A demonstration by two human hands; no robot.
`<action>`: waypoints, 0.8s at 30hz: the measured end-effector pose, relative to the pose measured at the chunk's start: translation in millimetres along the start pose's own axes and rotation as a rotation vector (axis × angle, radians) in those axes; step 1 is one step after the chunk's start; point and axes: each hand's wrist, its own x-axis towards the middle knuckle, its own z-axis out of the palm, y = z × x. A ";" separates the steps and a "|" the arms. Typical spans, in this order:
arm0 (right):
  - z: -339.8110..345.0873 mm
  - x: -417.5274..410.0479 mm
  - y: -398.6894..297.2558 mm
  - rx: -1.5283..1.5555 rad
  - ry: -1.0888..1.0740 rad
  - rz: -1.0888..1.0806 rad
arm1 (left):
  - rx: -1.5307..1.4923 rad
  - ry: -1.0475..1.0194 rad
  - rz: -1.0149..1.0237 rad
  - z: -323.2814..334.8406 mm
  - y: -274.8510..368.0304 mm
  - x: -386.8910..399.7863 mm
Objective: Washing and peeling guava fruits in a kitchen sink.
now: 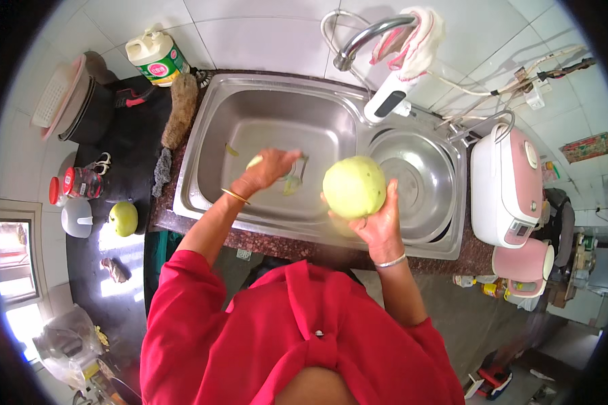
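Note:
My right hand (382, 223), with a silver bangle at the wrist, holds up a large round pale green fruit (353, 185) near the divider between the two sink bowls. The fruit's skin has a few dark spots. My left hand (267, 169), with a gold bangle, is over the large steel sink basin (278, 109), apart from the fruit and slightly blurred. Something pale shows beside it; whether the hand holds it cannot be told. A strip of peel (231, 149) lies in the basin, and more scraps (292, 186) lie near the drain.
A metal faucet (377, 35) with a cloth and a white heater unit (387, 98) stand behind the sink. Right are a round steel bowl (443, 192) and a pink-white rice cooker (506, 185). Left are a detergent jug (158, 58), a green fruit (124, 218) and red-lidded jars (83, 182).

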 end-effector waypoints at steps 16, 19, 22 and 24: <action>-1.1 1.5 11.2 -0.397 0.263 -0.196 | 0.236 0.043 0.595 -73.8 122.8 8.5; -5.9 -1.9 12.8 -0.374 0.261 -0.191 | 0.277 0.013 0.617 -71.3 124.2 8.0; -7.3 -5.8 7.2 -0.386 0.245 -0.185 | 0.236 -0.001 0.640 -84.4 142.7 5.0; -1.8 -5.5 -0.4 -0.451 0.229 -0.154 | 0.247 0.069 0.660 -81.4 129.6 14.4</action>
